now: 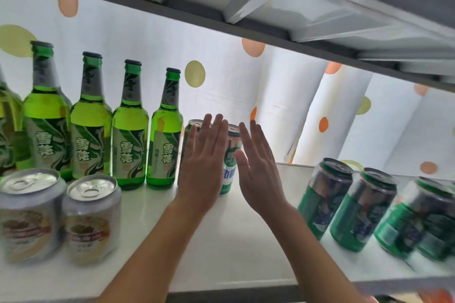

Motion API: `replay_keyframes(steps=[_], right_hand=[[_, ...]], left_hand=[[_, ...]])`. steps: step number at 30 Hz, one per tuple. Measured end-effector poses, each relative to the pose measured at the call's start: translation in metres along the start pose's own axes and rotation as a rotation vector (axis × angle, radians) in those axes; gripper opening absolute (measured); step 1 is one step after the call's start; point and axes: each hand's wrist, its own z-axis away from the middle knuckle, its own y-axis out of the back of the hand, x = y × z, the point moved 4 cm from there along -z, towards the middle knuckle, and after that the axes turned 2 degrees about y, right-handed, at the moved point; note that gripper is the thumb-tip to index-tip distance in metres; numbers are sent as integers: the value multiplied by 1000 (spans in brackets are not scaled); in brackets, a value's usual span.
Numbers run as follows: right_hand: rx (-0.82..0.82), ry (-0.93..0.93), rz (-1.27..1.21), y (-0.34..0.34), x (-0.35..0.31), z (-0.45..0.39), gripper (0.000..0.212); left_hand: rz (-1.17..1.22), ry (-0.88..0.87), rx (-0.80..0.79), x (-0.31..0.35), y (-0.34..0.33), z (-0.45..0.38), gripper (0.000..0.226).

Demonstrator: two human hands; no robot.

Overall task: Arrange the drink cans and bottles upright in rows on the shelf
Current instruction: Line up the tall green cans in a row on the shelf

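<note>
Several green beer bottles (130,130) stand upright in a row at the back left of the white shelf (221,241). Right of them stand two tall cans: a green one (190,128) mostly hidden behind my left hand (204,167), and a green-and-white one (230,162) showing between both hands. My left hand is flat with straight fingers in front of the cans. My right hand (258,170) is also flat with straight fingers, just right of the green-and-white can. Whether either hand touches a can is unclear.
Two silver cans (91,219) stand at the front left. Several short green cans (362,209) stand in a row at the right. A shelf board (270,2) hangs low overhead. A white dotted curtain (307,106) backs the shelf.
</note>
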Motion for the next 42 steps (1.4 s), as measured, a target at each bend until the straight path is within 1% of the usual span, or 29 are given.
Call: replay_keyframes(steps=[2, 4, 7, 12, 17, 21, 25, 26, 29, 32, 36, 40, 42], right_hand=[[-10, 15, 35, 16, -8, 11, 56], [16, 11, 7, 38, -13, 24, 58], [57, 10, 7, 73, -17, 41, 56], [102, -19, 49, 139, 10, 80, 55], [147, -75, 74, 218, 74, 131, 55], [189, -171, 124, 287, 137, 181, 54], [225, -253, 146, 354, 205, 229, 53], [232, -275, 158, 371, 223, 238, 53], [228, -304, 204, 409, 269, 254, 53], [197, -328, 226, 428, 305, 260, 54], [162, -350, 172, 436, 345, 256, 56], [149, -402, 90, 436, 377, 241, 57], [186, -434, 23, 434, 389, 232, 55]], left_hand=[[16, -4, 18, 14, 9, 3, 59], [49, -19, 66, 33, 18, 13, 59], [82, 24, 85, 62, 27, 27, 73], [114, -56, 36, 131, 43, 28, 63], [210, -90, -18, 232, 37, 25, 63], [290, -134, -63, 333, 14, 24, 63], [467, -244, -110, 426, -12, 15, 51], [495, -252, -117, 445, -18, 11, 47], [558, -203, -142, 495, -36, 0, 41], [553, -201, -217, 535, -59, -6, 38], [633, -114, -443, 564, -99, -15, 31], [485, -157, -515, 571, -128, -40, 31], [404, -157, -539, 573, -140, -57, 34]])
